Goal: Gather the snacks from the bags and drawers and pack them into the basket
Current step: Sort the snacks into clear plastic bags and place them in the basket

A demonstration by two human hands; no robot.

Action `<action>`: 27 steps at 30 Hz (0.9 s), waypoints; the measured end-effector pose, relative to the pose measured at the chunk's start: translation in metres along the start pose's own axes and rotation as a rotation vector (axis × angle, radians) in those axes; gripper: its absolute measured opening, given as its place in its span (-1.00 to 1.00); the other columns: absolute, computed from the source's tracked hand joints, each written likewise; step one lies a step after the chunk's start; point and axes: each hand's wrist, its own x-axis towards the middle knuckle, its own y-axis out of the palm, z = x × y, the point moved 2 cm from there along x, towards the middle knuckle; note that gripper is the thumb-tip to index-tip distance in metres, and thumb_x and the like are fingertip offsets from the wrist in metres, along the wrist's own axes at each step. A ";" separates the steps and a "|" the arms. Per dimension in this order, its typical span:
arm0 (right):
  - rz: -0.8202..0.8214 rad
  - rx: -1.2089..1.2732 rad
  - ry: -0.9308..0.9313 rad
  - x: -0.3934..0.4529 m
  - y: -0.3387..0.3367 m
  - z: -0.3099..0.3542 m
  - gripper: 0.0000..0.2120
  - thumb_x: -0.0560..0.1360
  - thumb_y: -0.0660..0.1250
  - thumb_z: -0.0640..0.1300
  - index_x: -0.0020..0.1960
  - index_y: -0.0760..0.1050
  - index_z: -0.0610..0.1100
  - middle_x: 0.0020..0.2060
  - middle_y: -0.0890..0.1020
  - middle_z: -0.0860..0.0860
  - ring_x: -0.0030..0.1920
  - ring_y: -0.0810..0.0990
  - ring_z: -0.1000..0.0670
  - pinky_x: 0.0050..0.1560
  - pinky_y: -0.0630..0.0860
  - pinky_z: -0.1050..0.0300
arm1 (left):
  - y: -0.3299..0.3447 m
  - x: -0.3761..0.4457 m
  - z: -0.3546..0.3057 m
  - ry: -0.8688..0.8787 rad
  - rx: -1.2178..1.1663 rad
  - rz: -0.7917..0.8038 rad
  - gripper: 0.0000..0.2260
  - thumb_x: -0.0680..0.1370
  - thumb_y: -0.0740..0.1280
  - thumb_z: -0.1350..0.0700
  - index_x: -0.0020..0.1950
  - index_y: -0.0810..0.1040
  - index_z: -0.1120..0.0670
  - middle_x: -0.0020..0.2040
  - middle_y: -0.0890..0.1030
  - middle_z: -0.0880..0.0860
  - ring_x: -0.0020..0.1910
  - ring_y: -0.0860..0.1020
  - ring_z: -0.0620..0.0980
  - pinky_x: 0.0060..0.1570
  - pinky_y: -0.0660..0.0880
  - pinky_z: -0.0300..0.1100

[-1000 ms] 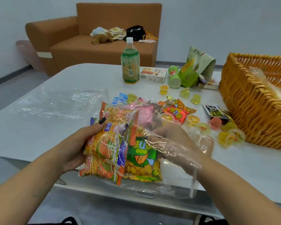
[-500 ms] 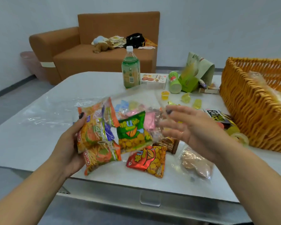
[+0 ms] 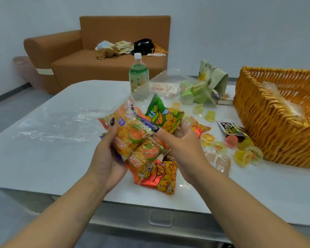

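Gripping the orange snack packets (image 3: 132,133) from both sides, the left hand (image 3: 106,158) and right hand (image 3: 183,149) now hold them together with the green packet (image 3: 161,115) above the worktop (image 3: 52,158); half a second ago the right hand hovered open. Another orange packet (image 3: 161,176) lies below, near the front edge. Basket (image 3: 268,126) at three o'clock, jelly cups (image 3: 245,154) beside it; bare worktop at nine o'clock
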 end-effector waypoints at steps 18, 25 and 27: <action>0.116 -0.181 0.033 0.011 -0.016 0.019 -0.81 0.50 0.39 -0.22 0.08 0.57 -0.02 -0.02 0.67 0.03 0.00 0.67 0.05 0.03 0.62 0.07 | -0.026 0.009 -0.005 0.055 -0.010 -0.013 -0.65 0.48 0.31 -0.06 0.17 0.67 0.08 0.23 0.63 0.13 0.21 0.60 0.10 0.02 0.61 0.03; -0.247 -0.966 -0.122 0.054 -0.105 0.033 -0.79 0.50 0.39 -0.06 0.11 0.57 -0.07 0.04 0.63 0.01 0.04 0.57 0.02 -0.01 0.44 0.15 | -0.027 0.013 -0.035 0.141 -0.069 -0.095 -0.65 0.60 0.22 -0.11 0.25 0.59 0.05 0.18 0.66 0.07 0.13 0.65 0.08 -0.08 0.63 0.07; -0.257 -1.069 -0.057 0.061 -0.118 0.022 -0.78 0.49 0.39 -0.09 0.11 0.58 -0.09 0.08 0.63 -0.02 0.03 0.56 -0.01 0.03 0.46 0.10 | -0.027 0.013 -0.039 0.145 -0.076 -0.103 -0.65 0.59 0.22 -0.12 0.23 0.59 0.04 0.14 0.68 0.06 0.07 0.67 0.07 -0.18 0.64 0.02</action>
